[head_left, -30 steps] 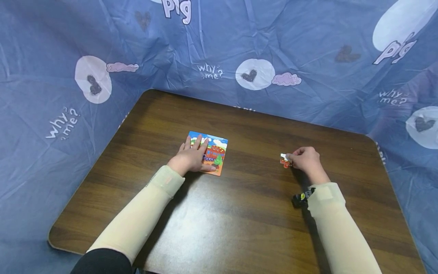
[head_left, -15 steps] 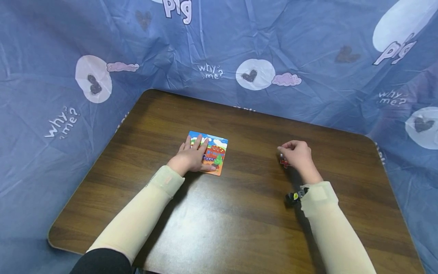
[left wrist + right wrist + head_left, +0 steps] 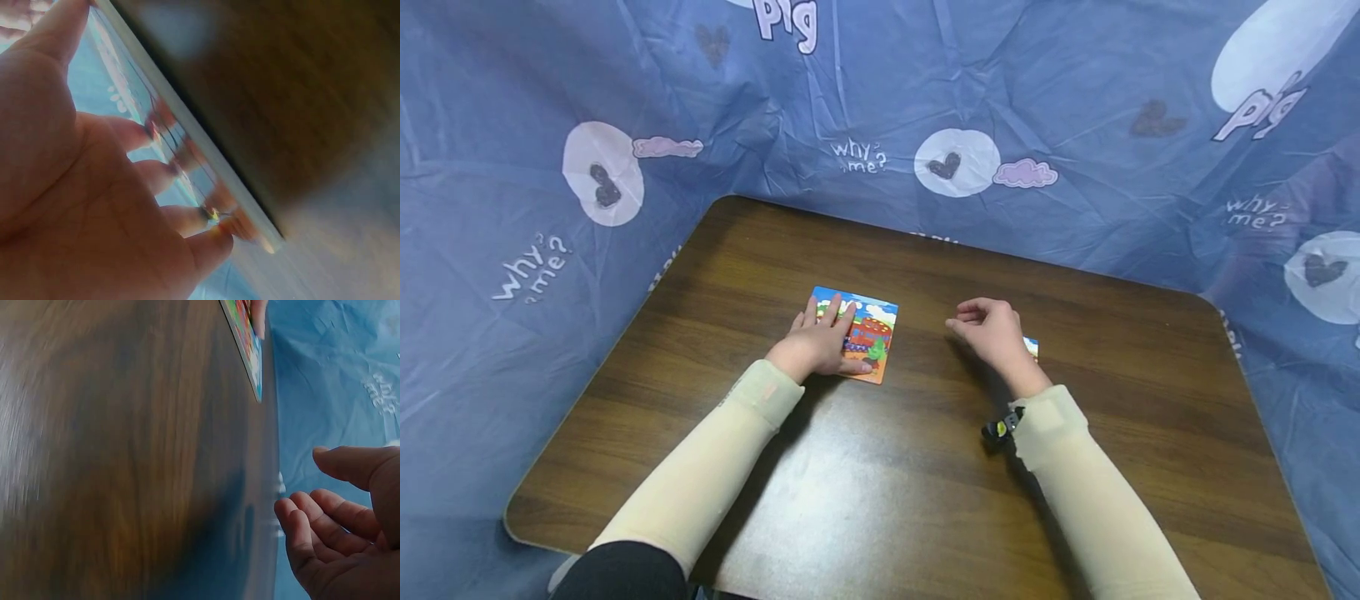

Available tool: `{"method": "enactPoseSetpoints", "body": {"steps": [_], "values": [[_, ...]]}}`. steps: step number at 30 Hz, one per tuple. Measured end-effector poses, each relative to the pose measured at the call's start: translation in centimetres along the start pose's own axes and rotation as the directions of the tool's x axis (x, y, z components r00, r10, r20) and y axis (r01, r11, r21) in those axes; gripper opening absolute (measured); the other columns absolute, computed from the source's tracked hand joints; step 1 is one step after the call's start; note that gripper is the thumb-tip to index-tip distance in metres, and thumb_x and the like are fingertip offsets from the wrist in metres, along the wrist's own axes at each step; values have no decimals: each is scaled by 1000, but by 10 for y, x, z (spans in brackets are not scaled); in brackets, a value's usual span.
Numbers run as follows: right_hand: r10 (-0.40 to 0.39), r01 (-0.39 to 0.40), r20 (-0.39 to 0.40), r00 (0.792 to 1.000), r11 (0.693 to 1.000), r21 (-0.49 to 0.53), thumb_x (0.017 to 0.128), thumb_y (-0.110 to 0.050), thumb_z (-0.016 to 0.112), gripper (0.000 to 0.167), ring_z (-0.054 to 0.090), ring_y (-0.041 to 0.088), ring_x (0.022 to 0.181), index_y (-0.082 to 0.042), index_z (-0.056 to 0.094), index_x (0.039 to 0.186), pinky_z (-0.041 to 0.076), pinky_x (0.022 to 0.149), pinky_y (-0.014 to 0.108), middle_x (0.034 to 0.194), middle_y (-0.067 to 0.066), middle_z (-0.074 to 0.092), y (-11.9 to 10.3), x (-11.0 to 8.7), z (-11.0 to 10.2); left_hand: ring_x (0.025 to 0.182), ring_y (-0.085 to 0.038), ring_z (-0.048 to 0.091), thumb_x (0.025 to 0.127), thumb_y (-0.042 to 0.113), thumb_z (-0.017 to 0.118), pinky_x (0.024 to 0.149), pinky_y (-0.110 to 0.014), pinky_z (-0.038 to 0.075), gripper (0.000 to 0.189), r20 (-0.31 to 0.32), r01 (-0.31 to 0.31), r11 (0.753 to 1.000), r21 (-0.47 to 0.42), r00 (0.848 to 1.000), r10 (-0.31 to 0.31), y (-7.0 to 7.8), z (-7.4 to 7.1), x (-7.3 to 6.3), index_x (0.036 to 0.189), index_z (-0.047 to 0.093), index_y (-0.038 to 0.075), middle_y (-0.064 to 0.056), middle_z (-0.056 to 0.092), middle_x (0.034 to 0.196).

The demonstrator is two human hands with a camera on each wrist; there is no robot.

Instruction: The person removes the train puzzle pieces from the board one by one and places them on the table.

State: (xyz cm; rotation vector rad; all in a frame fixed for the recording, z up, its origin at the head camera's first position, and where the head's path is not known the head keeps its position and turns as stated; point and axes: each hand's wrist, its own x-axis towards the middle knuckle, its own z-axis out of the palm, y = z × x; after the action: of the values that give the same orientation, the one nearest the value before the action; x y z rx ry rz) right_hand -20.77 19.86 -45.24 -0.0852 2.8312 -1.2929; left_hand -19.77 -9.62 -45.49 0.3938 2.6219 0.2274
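Observation:
My left hand (image 3: 814, 343) lies with spread fingers on a square, brightly coloured picture puzzle (image 3: 883, 321) on the table. In the left wrist view its fingertips touch the puzzle's face near the thin board edge (image 3: 206, 147), and cut lines run across the picture. To the right, my right hand (image 3: 996, 333) is above the table with nothing in it; the right wrist view shows its thumb apart from loosely bent fingers (image 3: 300, 531). Behind that hand a small puzzle piece (image 3: 1032, 346) lies on the table, mostly hidden by the hand.
The brown wooden table (image 3: 880, 467) has rounded corners. A blue printed cloth (image 3: 865, 100) hangs behind it and along both sides. A small black device (image 3: 997, 431) is strapped at my right wrist.
My right hand has let go of the small puzzle piece and moved left, towards the puzzle. The piece stays on the table at the right. My left hand keeps its place.

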Motion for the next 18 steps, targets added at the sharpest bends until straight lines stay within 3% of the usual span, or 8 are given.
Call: {"method": "enactPoseSetpoints", "body": {"steps": [11,18], "values": [[-78,75,38,996,995,71,90,-21,81,42,71,23,97,3,69,123,57,81,39,108,12,73,-16,10,30,149,-48,-11,86,77,59,118,-59,6,115,0,-1,1000,-22,1000,1,-5,4,8,165,6,13,-16,-6,169],[-76,70,71,995,994,78,90,-21,81,41,70,21,97,3,70,122,56,82,37,110,12,72,-23,17,46,150,-46,-10,90,72,59,119,-56,7,110,-2,-4,999,-35,1000,4,-4,-3,1,165,4,13,-16,-9,168]]}}
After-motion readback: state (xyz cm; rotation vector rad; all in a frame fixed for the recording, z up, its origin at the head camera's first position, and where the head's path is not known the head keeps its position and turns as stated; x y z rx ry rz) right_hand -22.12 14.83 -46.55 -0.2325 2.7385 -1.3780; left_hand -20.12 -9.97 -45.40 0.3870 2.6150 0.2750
